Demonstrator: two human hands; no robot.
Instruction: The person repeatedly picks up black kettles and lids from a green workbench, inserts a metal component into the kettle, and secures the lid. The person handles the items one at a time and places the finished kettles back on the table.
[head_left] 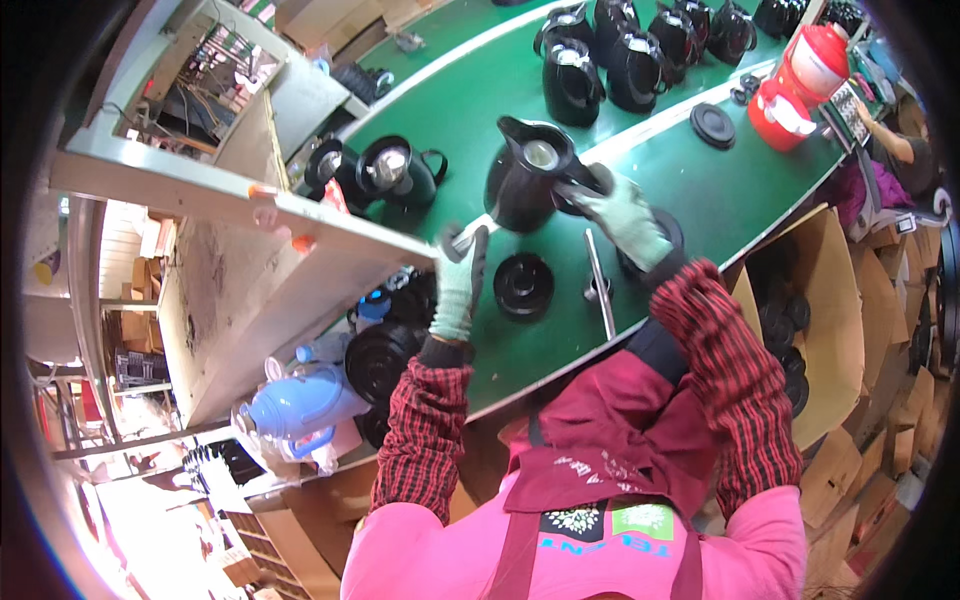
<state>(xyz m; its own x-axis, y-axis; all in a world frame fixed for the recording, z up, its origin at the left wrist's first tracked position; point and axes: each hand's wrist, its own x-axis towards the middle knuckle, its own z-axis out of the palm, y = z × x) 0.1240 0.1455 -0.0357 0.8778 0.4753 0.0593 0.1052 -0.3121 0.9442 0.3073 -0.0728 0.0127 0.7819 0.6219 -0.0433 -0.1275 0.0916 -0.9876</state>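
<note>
My right hand [622, 212], in a pale green-white glove, is closed round the handle of a black jug [520, 190]. The jug's top is uncovered, with a shiny inner liner visible in its mouth. Left of the jug is my gloved left hand [458, 282], its fingers bent round a small pale piece whose kind I cannot make out. Between my hands, a round black plastic part [523, 286] lies on the green bench [570, 335]. A metal bar [600, 285] lies right of it. Partly hidden by my right wrist is another round black part [660, 235].
Several black jugs [572, 85] stand along the far side. Two more with exposed liners [390, 165] are at left, behind a metal frame [330, 222]. A red and white container [800, 85] stands far right. An open carton [835, 320] holds round black parts. A blue jug [305, 405] lies at left.
</note>
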